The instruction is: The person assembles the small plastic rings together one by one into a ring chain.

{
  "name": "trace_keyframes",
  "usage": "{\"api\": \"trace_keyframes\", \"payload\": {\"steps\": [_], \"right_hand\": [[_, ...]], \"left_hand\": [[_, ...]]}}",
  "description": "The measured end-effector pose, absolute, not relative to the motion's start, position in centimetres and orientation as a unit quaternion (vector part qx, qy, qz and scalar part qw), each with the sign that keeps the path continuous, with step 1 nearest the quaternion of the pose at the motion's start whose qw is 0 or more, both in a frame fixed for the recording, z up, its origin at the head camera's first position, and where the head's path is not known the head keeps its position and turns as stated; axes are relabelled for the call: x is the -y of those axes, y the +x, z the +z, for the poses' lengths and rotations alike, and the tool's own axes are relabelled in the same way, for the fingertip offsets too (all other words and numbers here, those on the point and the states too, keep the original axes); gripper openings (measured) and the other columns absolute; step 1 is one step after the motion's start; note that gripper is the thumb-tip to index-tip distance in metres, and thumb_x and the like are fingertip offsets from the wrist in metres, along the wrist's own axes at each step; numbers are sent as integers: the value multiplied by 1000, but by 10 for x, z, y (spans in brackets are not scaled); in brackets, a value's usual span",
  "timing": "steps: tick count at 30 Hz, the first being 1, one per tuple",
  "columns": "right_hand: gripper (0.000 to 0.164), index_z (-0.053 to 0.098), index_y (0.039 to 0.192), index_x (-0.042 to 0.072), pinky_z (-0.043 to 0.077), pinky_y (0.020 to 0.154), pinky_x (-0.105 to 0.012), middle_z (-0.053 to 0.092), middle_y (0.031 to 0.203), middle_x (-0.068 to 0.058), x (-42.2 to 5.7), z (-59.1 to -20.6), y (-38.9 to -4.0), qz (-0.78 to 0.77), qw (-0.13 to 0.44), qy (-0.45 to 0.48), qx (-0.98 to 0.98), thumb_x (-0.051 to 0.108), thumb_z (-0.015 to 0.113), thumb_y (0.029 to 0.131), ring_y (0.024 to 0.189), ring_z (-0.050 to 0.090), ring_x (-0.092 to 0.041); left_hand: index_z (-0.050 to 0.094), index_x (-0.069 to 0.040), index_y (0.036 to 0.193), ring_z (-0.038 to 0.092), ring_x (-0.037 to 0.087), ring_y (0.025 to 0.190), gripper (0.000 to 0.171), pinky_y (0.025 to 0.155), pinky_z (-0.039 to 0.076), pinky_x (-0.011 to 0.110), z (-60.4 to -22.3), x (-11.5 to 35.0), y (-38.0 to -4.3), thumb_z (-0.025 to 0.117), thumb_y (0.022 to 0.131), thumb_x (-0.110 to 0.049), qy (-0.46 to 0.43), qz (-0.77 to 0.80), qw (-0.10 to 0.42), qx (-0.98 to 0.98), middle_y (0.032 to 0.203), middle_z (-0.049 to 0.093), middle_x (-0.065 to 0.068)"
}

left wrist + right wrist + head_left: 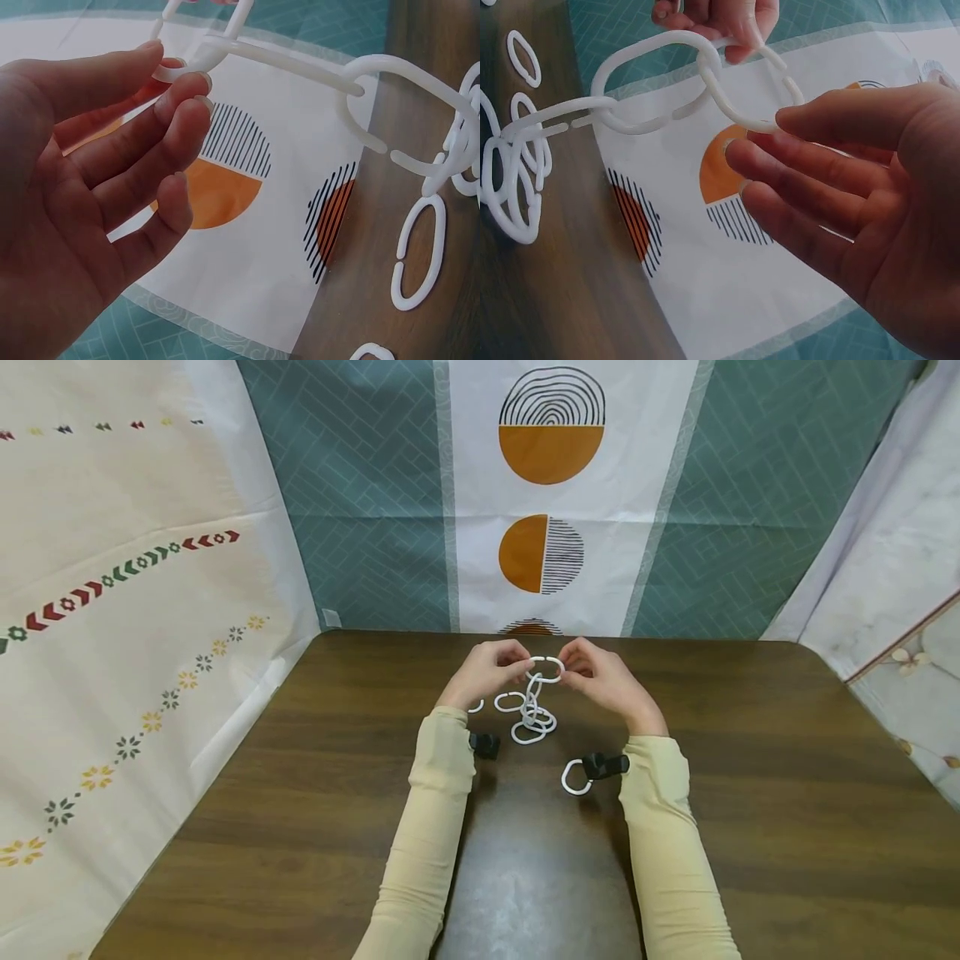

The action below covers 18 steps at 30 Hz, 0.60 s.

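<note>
Over the far part of the table, a white C-shaped link is held up between two hands, its long axis running left to right and its gap facing away from the person. The left hand pinches one rounded end between thumb and fingers, the right hand the other; gripping both ends probably steadies the link and leaves the gap uncovered. A joined link hangs from its near side, long axis pointing down to a heap of links on the table, which seems to bear most of the chain's weight. Left of the heap lies an oblong link; whether it is joined, I cannot tell. Farther out, one link shows beside the left wrist, and another lies partly hidden by the right wrist camera.
</note>
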State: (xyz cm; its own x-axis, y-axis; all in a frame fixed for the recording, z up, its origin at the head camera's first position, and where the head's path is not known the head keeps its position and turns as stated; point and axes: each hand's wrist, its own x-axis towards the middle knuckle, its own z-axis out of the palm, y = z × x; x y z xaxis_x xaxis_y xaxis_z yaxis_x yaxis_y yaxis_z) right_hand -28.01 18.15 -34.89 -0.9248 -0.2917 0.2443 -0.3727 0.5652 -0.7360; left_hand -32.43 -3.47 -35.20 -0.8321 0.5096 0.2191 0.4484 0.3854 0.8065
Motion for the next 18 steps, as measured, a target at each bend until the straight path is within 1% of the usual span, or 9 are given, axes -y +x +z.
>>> {"api": "trace_keyframes", "payload": {"steps": [2,4,6,8,10,11,13,16,18], "right_hand": [[20,54,110,0,51,86,-41,68,101,-19,-185,-348,-281,402,43,193,894,3,62,92,95,67,-31],[19,55,107,0,51,85,-41,69,99,-17,-190,-347,-280,372,30,205,905,3,64,91,94,68,-29],[15,57,102,2,52,80,-38,70,93,-14,-195,-346,-276,331,17,228,916,4,66,89,89,68,-25],[13,58,95,4,51,72,-32,70,85,-9,-197,-344,-270,292,-2,254,922,4,69,86,81,67,-19],[15,59,91,5,49,68,-29,68,81,-6,-197,-346,-262,252,-25,284,925,6,72,84,76,65,-15],[17,59,91,6,49,68,-28,67,81,-5,-196,-348,-258,233,-39,303,923,8,73,83,76,63,-14],[24,60,97,5,50,73,-30,66,89,-5,-194,-353,-250,201,-77,331,919,13,77,81,81,62,-15],[41,59,109,5,50,87,-37,61,105,-9,-192,-363,-242,166,-134,362,907,17,80,77,97,60,-22],[49,57,115,5,48,93,-40,57,112,-9,-191,-369,-240,154,-164,363,904,18,83,75,105,56,-24]], "left_hand": [[67,-4,98,65,35,82,17,72,53,25,-350,35,-325,63,94,-20,290,474,26,-831,84,66,13],[67,-4,98,64,29,78,17,72,52,25,-350,34,-324,63,94,-20,290,476,24,-830,84,66,15],[67,-5,98,62,23,75,17,72,51,25,-351,32,-323,64,94,-21,291,478,22,-829,86,67,18],[67,-5,98,60,15,72,17,72,52,25,-351,30,-323,64,94,-22,290,476,23,-830,88,67,19],[67,-5,99,60,16,73,18,73,52,26,-351,29,-322,63,94,-22,291,475,26,-830,89,68,20],[68,-6,99,61,16,73,17,74,52,27,-351,29,-322,63,94,-22,292,473,27,-831,89,68,19],[68,-5,98,62,20,74,17,74,53,27,-350,28,-322,63,95,-21,295,470,29,-832,89,69,18],[67,-6,98,63,23,76,16,74,53,28,-349,28,-322,63,95,-21,301,466,27,-832,89,69,19],[67,-7,97,63,26,77,16,74,53,27,-349,28,-322,63,95,-21,302,466,25,-831,89,68,20]]}}
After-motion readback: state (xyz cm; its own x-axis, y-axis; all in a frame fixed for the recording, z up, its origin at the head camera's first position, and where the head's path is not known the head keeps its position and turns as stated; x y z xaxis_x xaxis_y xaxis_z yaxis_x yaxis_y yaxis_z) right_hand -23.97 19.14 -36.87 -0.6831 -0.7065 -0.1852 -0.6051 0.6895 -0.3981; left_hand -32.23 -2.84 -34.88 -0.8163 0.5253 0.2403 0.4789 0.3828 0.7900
